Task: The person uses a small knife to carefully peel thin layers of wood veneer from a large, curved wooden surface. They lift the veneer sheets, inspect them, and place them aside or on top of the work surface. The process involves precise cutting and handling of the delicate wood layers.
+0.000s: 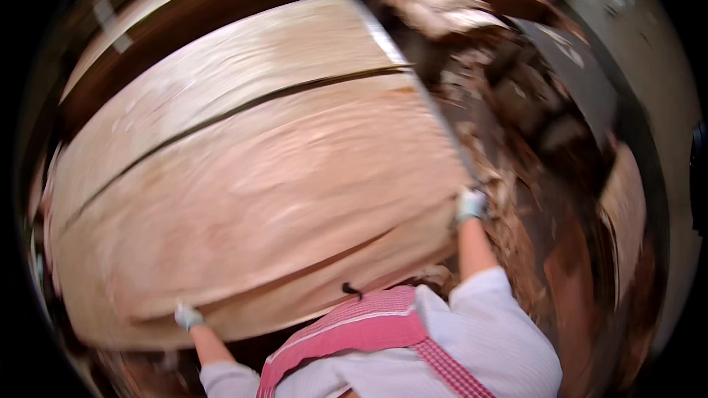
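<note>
— Where was the big veneer sheet relative to the hands?

— It spread out in front of the person, filling most of the view, pale pinkish wood, blurred by motion. The left hand, in a light glove, was at its near lower-left edge. The right hand, gloved the same way, was at its right edge, further from the body.

— Were the fingers clamped on it?

— Each hand sat right on the sheet's border and looked closed over the edge, with the wood running into the fist. The blur hid the single fingers, so I could not tell how they were spread or which ones pressed the top face.

— How many sheets did you count?

— One sheet in the hands. It carried two long dark cracks, or gaps, running across it from left to upper right, so it may have been more than one layer; the picture did not settle that. Two gloved hands, two bare forearms, and two white sleeves.

— Anything else nearby?

— A red-and-white checked apron over a white shirt at the bottom. To the right, a dark floor strewn with wood scraps, too many and too smeared to count.
</note>
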A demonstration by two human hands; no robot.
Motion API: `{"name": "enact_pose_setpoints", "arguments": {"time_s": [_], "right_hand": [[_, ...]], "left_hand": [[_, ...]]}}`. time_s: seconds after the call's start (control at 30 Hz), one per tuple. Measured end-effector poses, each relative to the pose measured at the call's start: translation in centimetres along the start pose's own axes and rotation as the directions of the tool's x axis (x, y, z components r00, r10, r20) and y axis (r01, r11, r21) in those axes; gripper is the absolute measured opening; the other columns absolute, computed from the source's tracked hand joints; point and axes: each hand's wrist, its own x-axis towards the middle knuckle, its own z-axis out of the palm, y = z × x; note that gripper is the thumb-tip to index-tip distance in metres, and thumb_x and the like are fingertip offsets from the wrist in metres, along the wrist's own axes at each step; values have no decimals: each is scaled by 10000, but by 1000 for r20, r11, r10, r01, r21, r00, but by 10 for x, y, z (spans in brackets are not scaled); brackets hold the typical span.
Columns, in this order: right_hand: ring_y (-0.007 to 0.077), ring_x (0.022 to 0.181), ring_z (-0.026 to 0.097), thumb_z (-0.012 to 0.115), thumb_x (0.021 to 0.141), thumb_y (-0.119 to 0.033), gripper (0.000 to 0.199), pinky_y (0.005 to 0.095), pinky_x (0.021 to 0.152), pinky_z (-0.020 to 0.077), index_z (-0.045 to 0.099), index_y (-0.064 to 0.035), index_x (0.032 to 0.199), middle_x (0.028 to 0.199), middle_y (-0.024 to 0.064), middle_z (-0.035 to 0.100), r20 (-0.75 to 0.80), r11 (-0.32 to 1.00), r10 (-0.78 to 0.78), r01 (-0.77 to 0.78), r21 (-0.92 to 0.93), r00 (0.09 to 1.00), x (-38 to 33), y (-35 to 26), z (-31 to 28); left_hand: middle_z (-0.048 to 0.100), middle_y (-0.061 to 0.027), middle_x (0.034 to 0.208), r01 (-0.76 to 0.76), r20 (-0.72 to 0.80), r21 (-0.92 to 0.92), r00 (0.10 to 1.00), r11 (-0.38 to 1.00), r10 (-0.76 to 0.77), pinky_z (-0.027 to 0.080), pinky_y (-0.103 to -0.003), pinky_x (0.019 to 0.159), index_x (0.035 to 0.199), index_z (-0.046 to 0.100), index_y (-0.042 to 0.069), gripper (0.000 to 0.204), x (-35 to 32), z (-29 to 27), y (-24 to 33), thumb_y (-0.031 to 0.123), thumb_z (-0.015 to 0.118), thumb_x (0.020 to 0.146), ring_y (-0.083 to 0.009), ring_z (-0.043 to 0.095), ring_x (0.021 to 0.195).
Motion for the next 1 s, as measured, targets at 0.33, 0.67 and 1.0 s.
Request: {"name": "enact_pose_setpoints", "arguments": {"time_s": [0.33,0.67,1.0], "right_hand": [[115,594,486,514,954,-225,250,272,482,411,563,-49,1124,916,55,516,898,860,-383,438,261,215,-263,-155,89],[408,1026,553,522,907,-145,293,449,880,462,556,49,1125,1218,279,450,907,399,-382,853,337,-180,-396,-175,97],[386,679,657,477,939,-244,210,498,573,480,510,-70,1050,709,187,661,879,-102,-125,887,449,-460,-798,-278,197]], "left_hand": [[526,-152,1305,-700,554,714,575,10,602,299,-458,1061,1257,548,66,446,-135,86,25,317,508,890,-310,445,1239],[321,-86,1518,-272,265,961,872,-44,410,71,-479,1171,1411,415,128,572,109,-16,113,387,500,908,-267,211,1430],[537,-112,1328,-553,250,805,644,214,723,293,-414,1109,1220,571,88,344,314,-122,108,213,519,904,-276,437,1287]]}}
